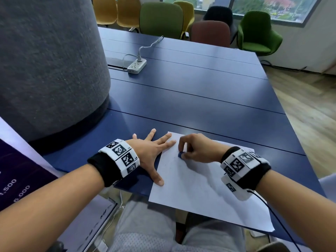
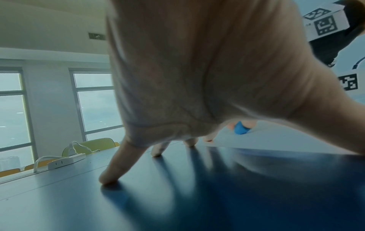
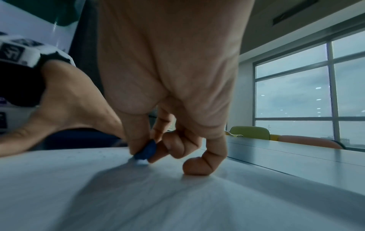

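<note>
Step in hand, as I judge it: rubbing marks off the paper with a small blue eraser.

- Right hand: thumb and forefinger pinch the eraser, its tip down on the sheet. The other fingers are curled, and the little finger's knuckle rests on the paper.
- Eraser sits toward the sheet's 11 o'clock corner, just in from the left edge.
- Left hand: flat and splayed, gripping nothing, at 9 o'clock from the eraser. Forefinger and thumb tip press the sheet's left edge; the outer fingers lie on the counter.
- The sheet's near edge overhangs the counter at 6 o'clock.

Doing it well:
- Short strokes, running away from the pressing fingers toward 3 o'clock, so the paper is pulled taut, not buckled.
- Light pressure; the pinch is low on the eraser, which suits control.
- Brace on the little finger.
- Slide the left forefinger closer if the sheet creeps.
- Faint grey marks look spread toward the sheet's middle; work outward from here.
</note>
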The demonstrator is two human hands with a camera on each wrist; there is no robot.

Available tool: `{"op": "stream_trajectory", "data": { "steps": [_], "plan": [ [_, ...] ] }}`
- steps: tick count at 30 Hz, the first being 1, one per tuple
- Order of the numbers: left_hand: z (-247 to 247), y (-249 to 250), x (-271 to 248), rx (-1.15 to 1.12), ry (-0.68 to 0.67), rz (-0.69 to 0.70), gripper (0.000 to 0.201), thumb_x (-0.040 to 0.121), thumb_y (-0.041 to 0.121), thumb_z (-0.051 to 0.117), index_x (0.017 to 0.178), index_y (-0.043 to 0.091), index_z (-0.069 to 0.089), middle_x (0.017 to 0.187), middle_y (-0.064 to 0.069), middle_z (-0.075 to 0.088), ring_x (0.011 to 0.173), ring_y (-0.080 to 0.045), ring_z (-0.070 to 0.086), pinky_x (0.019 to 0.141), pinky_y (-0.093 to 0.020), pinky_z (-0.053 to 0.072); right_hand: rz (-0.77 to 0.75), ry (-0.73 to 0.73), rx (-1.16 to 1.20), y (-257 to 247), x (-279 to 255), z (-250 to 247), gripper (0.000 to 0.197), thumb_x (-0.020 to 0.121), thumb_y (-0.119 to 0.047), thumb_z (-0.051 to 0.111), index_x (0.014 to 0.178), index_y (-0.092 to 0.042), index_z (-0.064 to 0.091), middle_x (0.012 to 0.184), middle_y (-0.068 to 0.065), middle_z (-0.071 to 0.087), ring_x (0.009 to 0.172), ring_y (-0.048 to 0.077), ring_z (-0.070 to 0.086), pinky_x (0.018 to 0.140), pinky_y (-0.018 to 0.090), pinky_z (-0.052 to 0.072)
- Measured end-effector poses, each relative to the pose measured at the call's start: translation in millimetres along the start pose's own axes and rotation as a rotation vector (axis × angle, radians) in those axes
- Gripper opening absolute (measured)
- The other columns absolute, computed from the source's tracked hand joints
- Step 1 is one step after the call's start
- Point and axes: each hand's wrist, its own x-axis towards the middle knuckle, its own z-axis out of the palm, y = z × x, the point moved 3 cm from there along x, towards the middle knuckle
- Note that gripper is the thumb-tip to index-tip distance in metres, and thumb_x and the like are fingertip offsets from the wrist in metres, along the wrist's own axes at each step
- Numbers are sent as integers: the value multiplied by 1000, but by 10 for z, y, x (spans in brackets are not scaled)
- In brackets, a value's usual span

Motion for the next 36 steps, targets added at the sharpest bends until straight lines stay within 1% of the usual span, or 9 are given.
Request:
{"op": "stream_trajectory", "data": {
  "steps": [3, 7, 12, 17, 21, 25, 30, 34, 36],
  "plan": [
    [-3, 3, -3, 2, 4, 3, 142, 50, 77, 77, 146, 50, -23, 149, 31, -34, 142, -26, -33, 102, -78, -5, 11, 51, 32, -12, -26, 19, 8, 83, -19, 67, 86, -22, 60, 63, -10, 56, 55, 3, 50, 58, 20, 38],
    [-5, 8, -4, 6, 5, -5, 142, 50, 76, 78, 146, 50, -22, 148, 33, -35, 143, -25, -33, 103, -78, -4, -90, -196, 13, -180, -226, 168, 7, 81, -22, 70, 84, -24, 64, 63, -11, 56, 56, 4, 50, 54, 13, 39],
    [-1, 2, 8, 7, 1, 1, 142, 49, 78, 77, 145, 50, -23, 148, 33, -34, 143, -24, -33, 103, -78, -5, -33, -18, 26, -135, -169, 99, 7, 82, -19, 69, 86, -20, 64, 66, -10, 59, 57, 2, 50, 58, 17, 36],
    [-3, 3, -3, 10, 2, -3, 141, 50, 78, 77, 146, 49, -23, 148, 33, -35, 143, -25, -33, 103, -78, -5, -114, -219, 9, -246, -338, 207, 8, 81, -22, 72, 82, -26, 66, 62, -10, 56, 55, 4, 50, 54, 14, 39],
    [-4, 0, 3, 13, -1, -1, 141, 49, 79, 76, 146, 50, -23, 148, 32, -35, 143, -25, -32, 103, -77, -6, -49, -19, 48, -180, -263, 150, 6, 82, -16, 69, 86, -19, 65, 62, -11, 55, 55, 4, 49, 57, 15, 36],
    [3, -3, 4, 16, 3, -7, 142, 48, 80, 76, 145, 49, -23, 148, 33, -36, 143, -26, -33, 102, -78, -4, -136, -225, 49, -340, -380, 287, 5, 82, -19, 70, 85, -21, 66, 62, -10, 55, 54, 5, 49, 54, 13, 38],
    [-7, 14, -11, 15, -5, -1, 140, 50, 79, 76, 146, 49, -23, 148, 32, -36, 143, -26, -33, 103, -78, -4, -67, -41, 58, -288, -237, 202, 5, 83, -16, 68, 86, -18, 64, 63, -10, 56, 55, 4, 50, 56, 15, 36],
    [-2, 7, -13, 19, 1, -6, 141, 50, 78, 76, 146, 48, -23, 149, 32, -35, 143, -26, -32, 103, -79, -3, -164, -249, 24, -414, -390, 315, 4, 82, -18, 68, 85, -20, 67, 62, -10, 56, 56, 6, 51, 55, 12, 38],
    [-5, 11, -17, 17, 2, -3, 141, 51, 77, 76, 147, 48, -22, 149, 32, -35, 143, -25, -32, 103, -79, -3, -132, -190, 1, -370, -341, 269, 5, 80, -18, 68, 85, -20, 67, 62, -10, 57, 56, 6, 51, 55, 14, 39]
  ]
}}
